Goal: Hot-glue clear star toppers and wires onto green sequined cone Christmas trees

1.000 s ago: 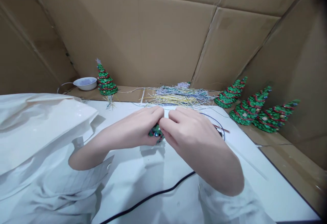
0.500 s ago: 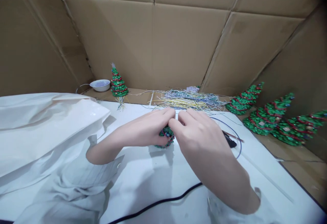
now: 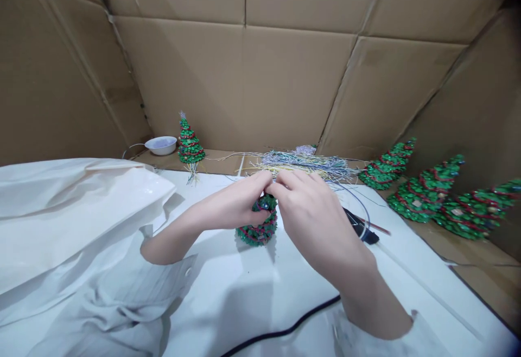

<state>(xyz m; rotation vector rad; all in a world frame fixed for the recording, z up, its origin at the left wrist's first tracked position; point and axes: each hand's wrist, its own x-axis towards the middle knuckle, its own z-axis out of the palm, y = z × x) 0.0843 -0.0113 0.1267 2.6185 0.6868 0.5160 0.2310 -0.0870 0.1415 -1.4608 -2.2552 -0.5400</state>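
Note:
A small green Christmas tree (image 3: 257, 234) with red garland and bead ornaments is between my hands, over the middle of the white table. My left hand (image 3: 238, 199) is closed around its upper part, thumb pressed on the near side. Fingers bent, my right hand (image 3: 311, 213) meets the left at the treetop, thumb and index finger pinched together there. The tip of the tree is hidden behind my fingers, so I cannot make out what the right hand pinches.
Another tree (image 3: 189, 142) stands at the back left beside a white bowl (image 3: 161, 145). Thin wires (image 3: 309, 164) lie bundled at the back. Several finished-looking trees (image 3: 425, 189) line the right. A black tool (image 3: 362, 228), a black cable (image 3: 285, 332) and white sheeting (image 3: 73, 210) lie around.
More of the tree's lower body shows below my left hand now. My right hand has shifted slightly left, and the whole view has tilted up a little.

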